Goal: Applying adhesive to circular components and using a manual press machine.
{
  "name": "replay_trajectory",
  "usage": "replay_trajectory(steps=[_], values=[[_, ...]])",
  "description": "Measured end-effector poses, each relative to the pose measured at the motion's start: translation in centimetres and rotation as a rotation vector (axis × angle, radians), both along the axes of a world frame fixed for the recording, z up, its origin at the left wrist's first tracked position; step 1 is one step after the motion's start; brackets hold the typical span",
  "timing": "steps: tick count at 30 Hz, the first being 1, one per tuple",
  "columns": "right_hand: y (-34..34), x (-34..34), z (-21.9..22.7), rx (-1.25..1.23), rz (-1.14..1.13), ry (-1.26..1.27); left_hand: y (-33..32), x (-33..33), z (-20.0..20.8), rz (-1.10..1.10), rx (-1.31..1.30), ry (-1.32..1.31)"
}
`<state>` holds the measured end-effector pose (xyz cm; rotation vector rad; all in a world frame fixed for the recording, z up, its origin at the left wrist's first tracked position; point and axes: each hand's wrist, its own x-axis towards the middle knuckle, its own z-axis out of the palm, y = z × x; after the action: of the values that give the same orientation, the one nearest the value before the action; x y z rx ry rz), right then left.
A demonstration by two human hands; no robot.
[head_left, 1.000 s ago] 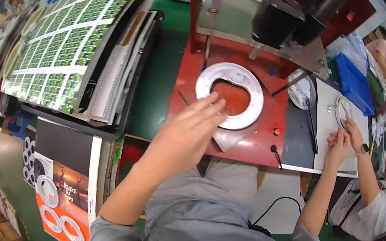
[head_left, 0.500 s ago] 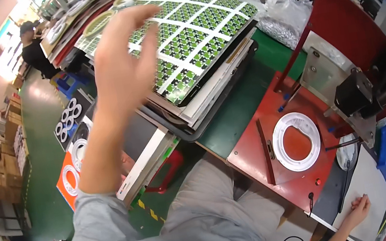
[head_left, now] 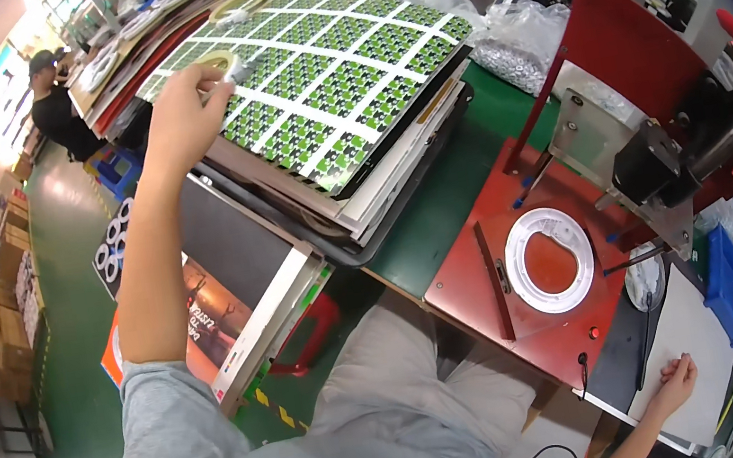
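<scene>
1. Fingertips of the bare left hand (head_left: 185,123) were bent close together at the edge of a pale yellow ring (head_left: 224,57), upper left of the frame; whether they pinched it or only touched it, I could not tell.
2. That ring lay on a glossy sheet printed in green, black and white blocks (head_left: 344,89), near the sheet's left edge.
3. Under the sheet, upper middle, white and brown boards (head_left: 412,153) were stacked above a shallow black tray (head_left: 359,251).
4. At lower right, the bare right hand (head_left: 672,388) was over a flat pale grey board (head_left: 697,340), its fingers loosely curled; I could not tell if they held anything.
5. Right of centre, a flat white ring (head_left: 518,267) lay on a red metal base (head_left: 456,282), just beside a narrow dark red strip (head_left: 495,283).
6. At far right stood a blue plastic bin (head_left: 728,282).
</scene>
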<state>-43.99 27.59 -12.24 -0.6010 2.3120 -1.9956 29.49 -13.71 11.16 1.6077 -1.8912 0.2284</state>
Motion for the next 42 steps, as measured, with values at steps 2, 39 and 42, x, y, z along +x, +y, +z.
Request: replay_trajectory(steps=[2, 39, 42], values=[[0.1, 0.0, 0.1, 0.007, -0.01, 0.014, 4.2, -1.5, 1.2, -0.088, 0.141, 0.147], [-9.3, 35.2, 10.7, -0.035, 1.371, -0.335, 20.9, -13.5, -12.5, -0.899, 0.652, 0.791], [-8.5, 34.5, 10.3, -0.096, 1.288, -0.509, 20.6, -14.0, -13.0, -1.113, 0.863, 0.921]])
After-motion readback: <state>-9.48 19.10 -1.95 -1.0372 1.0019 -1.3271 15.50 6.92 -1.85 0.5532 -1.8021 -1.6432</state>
